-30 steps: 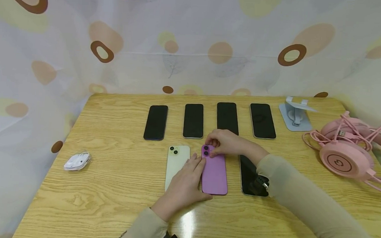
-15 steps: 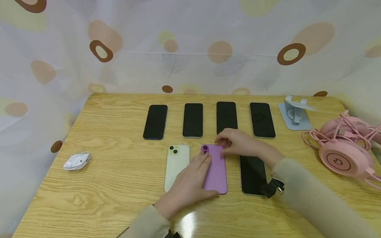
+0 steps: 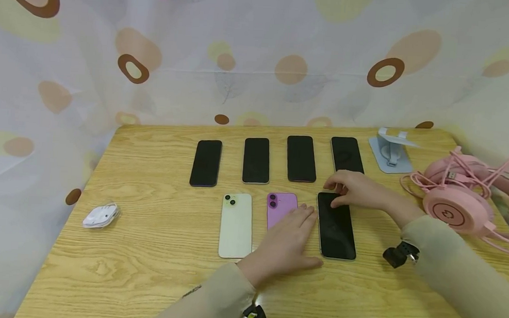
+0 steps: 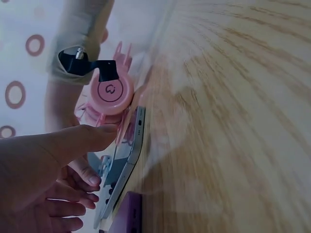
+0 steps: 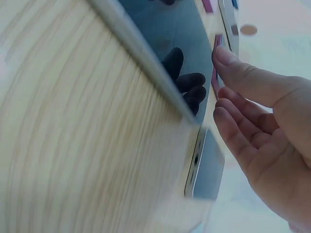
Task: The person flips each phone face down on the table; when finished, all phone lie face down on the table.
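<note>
My left hand point(image 3: 283, 243) reaches across the purple phone point(image 3: 280, 207), covering its lower part. Its straight fingers end beside the left edge of a phone with a dark screen point(image 3: 338, 234), which lies face up. At that phone's top end is my right hand point(image 3: 362, 191), thumb and fingers loosely bent with a gap between them. In the right wrist view the fingers of the right hand point(image 5: 262, 121) hold nothing and are mirrored in the glossy screen point(image 5: 170, 43). A pale green phone point(image 3: 236, 228) lies back up, left of the purple one.
Several dark-screened phones form a back row, among them one at far left point(image 3: 206, 163) and one behind my right hand point(image 3: 346, 155). A light blue stand point(image 3: 390, 155) and pink headphones point(image 3: 453, 205) are at right. White bundled earphones point(image 3: 101, 215) lie at left.
Both hands have moved right, away from the purple phone's top end, to the dark-screened phone. The left hand has slid across the purple phone, uncovering the pale green one.
</note>
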`<act>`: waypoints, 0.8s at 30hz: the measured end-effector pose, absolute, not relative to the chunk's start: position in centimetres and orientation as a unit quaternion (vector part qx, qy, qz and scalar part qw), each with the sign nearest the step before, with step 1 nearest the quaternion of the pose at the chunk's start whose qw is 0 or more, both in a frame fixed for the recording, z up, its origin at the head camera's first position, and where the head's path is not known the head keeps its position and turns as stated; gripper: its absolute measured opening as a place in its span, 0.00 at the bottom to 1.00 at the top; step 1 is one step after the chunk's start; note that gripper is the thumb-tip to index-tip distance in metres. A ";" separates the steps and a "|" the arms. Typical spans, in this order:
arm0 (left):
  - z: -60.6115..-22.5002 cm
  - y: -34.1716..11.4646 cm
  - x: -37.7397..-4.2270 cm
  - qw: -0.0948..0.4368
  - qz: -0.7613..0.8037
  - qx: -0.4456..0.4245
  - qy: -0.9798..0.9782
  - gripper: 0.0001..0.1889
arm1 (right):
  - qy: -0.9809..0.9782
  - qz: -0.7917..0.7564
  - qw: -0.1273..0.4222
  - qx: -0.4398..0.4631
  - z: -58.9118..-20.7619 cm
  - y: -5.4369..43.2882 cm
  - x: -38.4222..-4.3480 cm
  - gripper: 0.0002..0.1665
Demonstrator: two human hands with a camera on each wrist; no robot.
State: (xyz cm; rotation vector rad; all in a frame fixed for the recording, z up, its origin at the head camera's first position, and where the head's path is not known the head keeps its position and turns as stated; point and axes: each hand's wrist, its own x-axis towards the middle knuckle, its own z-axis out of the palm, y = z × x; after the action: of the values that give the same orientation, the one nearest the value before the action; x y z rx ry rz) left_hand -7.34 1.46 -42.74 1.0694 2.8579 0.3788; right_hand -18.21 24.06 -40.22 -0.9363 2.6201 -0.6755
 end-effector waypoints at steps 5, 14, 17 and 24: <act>-43.1 2.9 -7.8 0.040 0.110 0.343 0.932 0.52 | 0.911 -0.238 0.129 -0.312 -40.4 26.2 -18.3 0.20; -43.6 4.1 -7.6 0.050 0.086 0.333 0.938 0.50 | 0.897 -0.237 0.178 -0.327 -40.9 27.4 -18.5 0.28; -43.6 4.2 -7.5 0.043 0.084 0.334 0.938 0.49 | 0.890 -0.244 0.201 -0.329 -41.0 27.6 -18.4 0.35; -43.9 4.4 -7.4 0.041 0.092 0.331 0.938 0.48 | 0.885 -0.255 0.190 -0.339 -41.7 27.9 -18.1 0.37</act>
State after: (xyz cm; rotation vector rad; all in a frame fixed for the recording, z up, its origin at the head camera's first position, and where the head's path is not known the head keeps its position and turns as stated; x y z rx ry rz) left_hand -7.38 4.38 -43.91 1.0137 2.8724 0.2824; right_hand -18.10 27.86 -41.74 -0.9527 2.4884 -0.7171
